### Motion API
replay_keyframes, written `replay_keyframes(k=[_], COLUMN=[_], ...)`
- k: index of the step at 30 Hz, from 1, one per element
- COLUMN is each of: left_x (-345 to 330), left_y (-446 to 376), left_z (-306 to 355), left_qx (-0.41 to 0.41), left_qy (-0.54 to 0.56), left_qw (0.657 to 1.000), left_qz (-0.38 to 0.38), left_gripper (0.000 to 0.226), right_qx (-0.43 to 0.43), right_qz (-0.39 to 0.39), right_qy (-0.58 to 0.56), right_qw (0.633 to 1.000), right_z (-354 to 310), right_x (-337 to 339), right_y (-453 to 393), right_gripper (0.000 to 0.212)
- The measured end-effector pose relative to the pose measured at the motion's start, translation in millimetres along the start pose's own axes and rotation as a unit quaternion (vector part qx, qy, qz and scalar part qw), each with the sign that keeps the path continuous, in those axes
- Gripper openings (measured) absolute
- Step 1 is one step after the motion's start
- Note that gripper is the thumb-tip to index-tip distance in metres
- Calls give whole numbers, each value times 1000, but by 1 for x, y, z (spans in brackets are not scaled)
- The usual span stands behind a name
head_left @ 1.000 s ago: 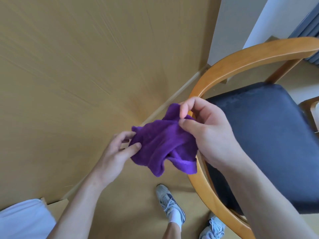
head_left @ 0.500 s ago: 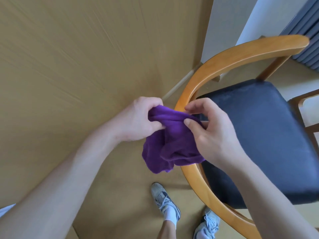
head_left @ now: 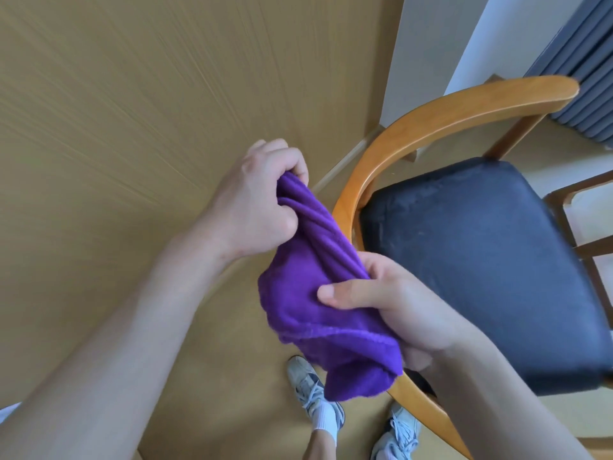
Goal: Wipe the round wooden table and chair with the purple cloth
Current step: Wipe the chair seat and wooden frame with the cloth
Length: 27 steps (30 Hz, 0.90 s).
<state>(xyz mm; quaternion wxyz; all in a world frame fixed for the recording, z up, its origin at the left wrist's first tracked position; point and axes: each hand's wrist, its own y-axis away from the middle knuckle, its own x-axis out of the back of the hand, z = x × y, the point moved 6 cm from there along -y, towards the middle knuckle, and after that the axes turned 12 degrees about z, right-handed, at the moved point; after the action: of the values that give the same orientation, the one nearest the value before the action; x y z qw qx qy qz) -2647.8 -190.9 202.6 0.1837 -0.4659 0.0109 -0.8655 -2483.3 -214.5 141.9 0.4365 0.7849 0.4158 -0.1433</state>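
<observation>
Head view, looking down: both hands hold the purple cloth [head_left: 318, 293] in the air between them, above the floor and just left of the wooden chair [head_left: 431, 117]. The left hand [head_left: 255, 200] grips the cloth's far end with its fingers curled round the bunched folds. The right hand [head_left: 398, 303] clasps the near part, thumb pressed across the fabric, and a loose corner hangs below it. The chair's curved backrest arcs round a dark padded seat [head_left: 481, 260] on the right. Two pale sneakers [head_left: 311, 390] stand on the wood-grain floor [head_left: 116, 127] beneath the cloth.
</observation>
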Motion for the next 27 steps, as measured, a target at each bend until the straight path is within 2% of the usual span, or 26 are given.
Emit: replay_keyframes(k=[1,2,3,5,6,8,9,11,13,14,15,16,19,20,21,22,24,25,27], left_x=[-8,-19,-32,-59,-70,-87,-95,-114,-136,-146,-152,-158,-175,-178,-178,-177,-171,-165,-152], left_y=[0,0,1,10,19,45,62,101,133,146,155,165,186,190,191,193,196,196,190], left_z=[-1,-3,-7,-17,-22,-32,-38,-48,-43,-39,-34,-30,-27,-27,-28,-31,-44,-53,-77], left_qx=[2,14,33,81,105,183,254,426,517,529,531,537,609,622,623,619,604,594,574], left_qy=[5,12,21,19,8,19,57,183,330,374,396,417,481,487,478,448,374,352,340], left_qw=[1000,1000,999,997,994,982,963,884,787,758,744,727,615,598,608,638,699,718,735], left_qz=[14,19,16,7,15,51,65,62,66,74,83,95,140,133,116,91,81,89,118], left_gripper=[26,26,27,33,41,63,71,81,68,50,35,32,48,50,50,45,18,10,13], right_qx=[12,35,64,99,103,112,126,161,214,248,273,280,214,204,206,216,239,254,280], right_qz=[44,119,209,357,393,427,441,479,504,495,466,428,318,302,300,307,337,356,388], right_qy=[0,48,139,305,333,339,359,417,452,461,464,454,385,366,358,356,366,376,393], right_qw=[999,991,966,878,851,831,813,756,704,693,702,730,839,856,860,856,834,817,785], right_z=[-3,-7,-11,-20,-21,-17,-15,-10,-8,-6,-1,7,38,45,49,51,51,49,41], right_x=[13,31,53,88,99,107,109,112,106,99,92,85,77,78,79,81,83,83,84], right_y=[0,0,0,5,6,4,2,1,1,0,-4,-12,-38,-44,-47,-49,-49,-48,-44], right_gripper=[15,16,14,18,19,20,21,31,45,49,52,56,71,74,74,73,65,58,38])
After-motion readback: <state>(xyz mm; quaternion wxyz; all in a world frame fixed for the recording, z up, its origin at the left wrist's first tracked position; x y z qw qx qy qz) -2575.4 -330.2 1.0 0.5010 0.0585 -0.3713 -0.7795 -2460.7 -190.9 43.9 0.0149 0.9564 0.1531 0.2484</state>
